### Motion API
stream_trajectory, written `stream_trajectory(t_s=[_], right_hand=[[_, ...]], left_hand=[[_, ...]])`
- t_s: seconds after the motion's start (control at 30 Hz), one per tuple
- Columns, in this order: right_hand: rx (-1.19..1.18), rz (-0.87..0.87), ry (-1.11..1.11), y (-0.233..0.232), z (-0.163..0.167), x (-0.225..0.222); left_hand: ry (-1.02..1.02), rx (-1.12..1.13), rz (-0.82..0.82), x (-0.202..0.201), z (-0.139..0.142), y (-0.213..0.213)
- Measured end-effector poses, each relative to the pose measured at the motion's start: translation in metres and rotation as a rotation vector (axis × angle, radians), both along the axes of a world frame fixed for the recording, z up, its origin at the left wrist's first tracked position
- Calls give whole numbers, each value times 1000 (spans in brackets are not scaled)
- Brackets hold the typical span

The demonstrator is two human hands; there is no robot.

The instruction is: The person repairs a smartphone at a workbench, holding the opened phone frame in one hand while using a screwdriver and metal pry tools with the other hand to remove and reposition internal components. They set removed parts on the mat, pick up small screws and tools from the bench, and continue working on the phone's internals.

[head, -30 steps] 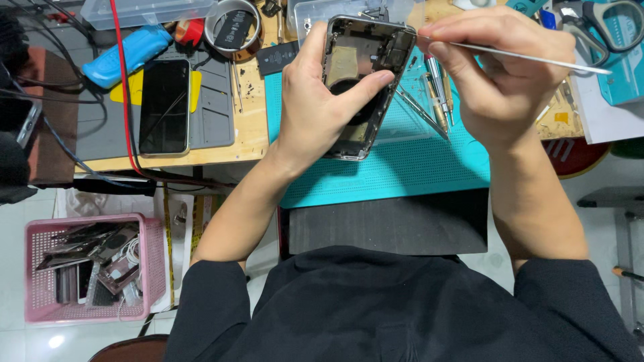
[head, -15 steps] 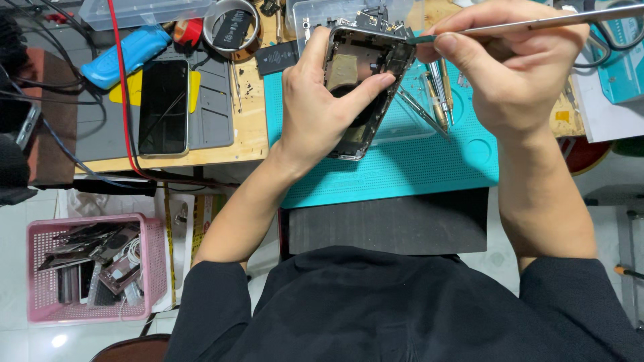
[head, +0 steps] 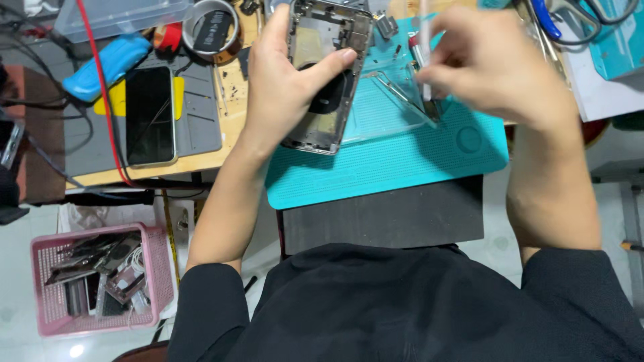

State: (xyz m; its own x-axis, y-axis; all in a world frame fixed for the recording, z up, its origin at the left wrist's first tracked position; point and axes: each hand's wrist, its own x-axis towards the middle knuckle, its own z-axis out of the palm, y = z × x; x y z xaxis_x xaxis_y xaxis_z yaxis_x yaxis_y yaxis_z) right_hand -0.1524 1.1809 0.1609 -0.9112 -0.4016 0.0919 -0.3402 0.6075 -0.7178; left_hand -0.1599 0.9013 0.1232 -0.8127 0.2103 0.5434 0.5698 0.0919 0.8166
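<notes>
Two bare hands over a cluttered wooden workbench.

Left hand: closed around one opened phone housing, a silver-framed shell with its grey insides showing. Fingers behind it, thumb laid across the inner face. The housing is raised and tilted above the teal rubber work mat, its lower corner over the mat's left part.

Right hand: blurred, fingers pinched on one thin white-and-metal rod tool, held about upright, its lower end close to the mat. Whether the tip touches anything cannot be told.

On the mat: a clear flat tray just beside the housing, with metal tweezers lying slantwise on it; their number is unclear under the blur.

Left of the mat: one grey silicone pad bearing one whole black smartphone, face up, with one yellow pick partly under it. Above that, one blue-handled tool, one roll of amber tape, one clear plastic box. One red cable crosses the pad.

Top right: blue-handled scissors, partly out of view.

On the floor, lower left: one pink plastic basket holding several scrap phone parts, too jumbled to count.
</notes>
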Motion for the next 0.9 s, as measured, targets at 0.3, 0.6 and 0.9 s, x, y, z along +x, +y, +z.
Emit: stream_trajectory(t_s=[0.3, 0.6, 0.9], right_hand=[[434, 154, 54, 12, -11, 2], [452, 199, -6, 7, -18, -5], [470, 55, 359, -14, -23, -4]], left_hand=[[-7, -136, 33, -12, -8, 14], [-18, -53, -10, -13, -14, 17], [-26, -64, 61, -5, -9, 22]])
